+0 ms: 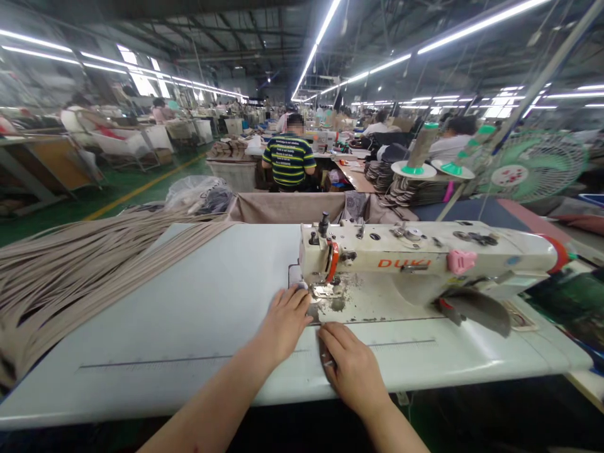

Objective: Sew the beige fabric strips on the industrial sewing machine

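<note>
A white sewing machine (415, 251) stands on a pale table, its needle area (328, 289) just ahead of my hands. Flat beside the left end of the needle plate lies my left hand (285, 321), fingers stretched forward and close together. My right hand (352, 362) rests near the front edge of the machine bed, its fingers bent over a small grey-brown piece of fabric (326, 355). Only a narrow edge of that piece shows; the hand covers the rest. Whether any fabric lies under my left fingers is hidden.
Long beige fabric strips (94, 264) spread over the table's left side. Behind the table is a cloth-lined bin (287, 206). Thread cones (419, 151) and a green fan (528, 167) stand at the right. A person in a striped shirt (289, 160) sits ahead.
</note>
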{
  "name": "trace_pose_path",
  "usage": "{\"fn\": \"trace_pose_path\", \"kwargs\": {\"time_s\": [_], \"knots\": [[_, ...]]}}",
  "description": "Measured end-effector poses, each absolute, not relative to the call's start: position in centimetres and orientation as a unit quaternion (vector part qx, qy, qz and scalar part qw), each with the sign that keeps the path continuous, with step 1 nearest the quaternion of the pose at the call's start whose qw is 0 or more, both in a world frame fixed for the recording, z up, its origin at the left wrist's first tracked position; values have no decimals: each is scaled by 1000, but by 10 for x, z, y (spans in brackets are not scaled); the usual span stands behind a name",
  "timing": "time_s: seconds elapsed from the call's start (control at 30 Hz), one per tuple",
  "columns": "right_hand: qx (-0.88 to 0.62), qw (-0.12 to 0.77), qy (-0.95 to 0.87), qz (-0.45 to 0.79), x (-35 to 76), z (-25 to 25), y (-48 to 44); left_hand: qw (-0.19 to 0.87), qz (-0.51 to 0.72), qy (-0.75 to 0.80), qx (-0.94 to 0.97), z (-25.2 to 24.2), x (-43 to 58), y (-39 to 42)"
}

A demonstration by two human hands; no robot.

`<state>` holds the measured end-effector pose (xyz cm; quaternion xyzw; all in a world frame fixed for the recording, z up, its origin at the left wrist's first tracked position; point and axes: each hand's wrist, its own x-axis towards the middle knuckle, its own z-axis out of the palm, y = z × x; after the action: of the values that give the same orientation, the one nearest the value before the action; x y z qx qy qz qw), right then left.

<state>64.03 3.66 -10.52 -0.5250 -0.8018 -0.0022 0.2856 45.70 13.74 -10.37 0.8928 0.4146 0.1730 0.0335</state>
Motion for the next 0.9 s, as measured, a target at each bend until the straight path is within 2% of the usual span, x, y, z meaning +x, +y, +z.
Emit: {"fn": "trace_pose_path", "kwargs": {"time_s": [0.23,0.47,0.7,0.9], "knots": [[-523,284,-804,-5,640,-105,37,72,188,416,887,-109,453,149],[-523,287,-802,4,641,-102,37,200,257,377,867,-104,450,194],[-523,296,-799,17,641,-101,37,199,237,380,872,-108,467,239],[-528,303,-793,25,641,-101,37,170,236,354,889,-106,473,243]]}}
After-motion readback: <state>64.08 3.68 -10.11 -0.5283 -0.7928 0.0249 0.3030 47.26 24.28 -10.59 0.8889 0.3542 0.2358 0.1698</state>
